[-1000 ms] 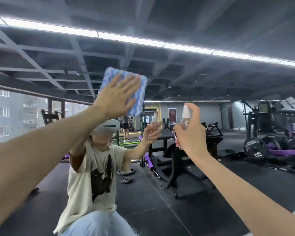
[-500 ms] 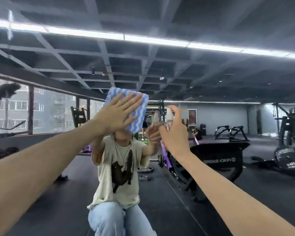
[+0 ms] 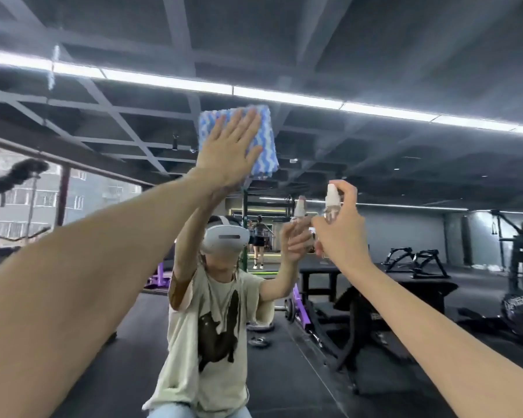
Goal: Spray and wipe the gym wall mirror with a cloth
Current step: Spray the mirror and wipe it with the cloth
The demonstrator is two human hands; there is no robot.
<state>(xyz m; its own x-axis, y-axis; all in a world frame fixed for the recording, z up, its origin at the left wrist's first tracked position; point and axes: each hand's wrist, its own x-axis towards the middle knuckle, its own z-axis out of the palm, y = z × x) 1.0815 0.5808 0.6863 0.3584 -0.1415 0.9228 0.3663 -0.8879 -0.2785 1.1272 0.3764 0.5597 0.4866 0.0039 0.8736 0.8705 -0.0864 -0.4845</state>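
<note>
The left hand (image 3: pixel 228 155), fingers straight and spread, presses one folded blue-and-white wavy-ribbed cloth (image 3: pixel 266 152) flat against the glossy wall mirror (image 3: pixel 405 164), high up. The right hand (image 3: pixel 341 236) curls around one small clear plastic spray bottle (image 3: pixel 332 203), forefinger atop its white nozzle, near the glass.

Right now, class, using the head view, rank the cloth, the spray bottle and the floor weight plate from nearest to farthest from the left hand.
1. cloth: pressed flat under the left hand, touching it.
2. spray bottle: lower right, held in the right hand.
3. weight plate: far below, seen only as a reflection.
</note>
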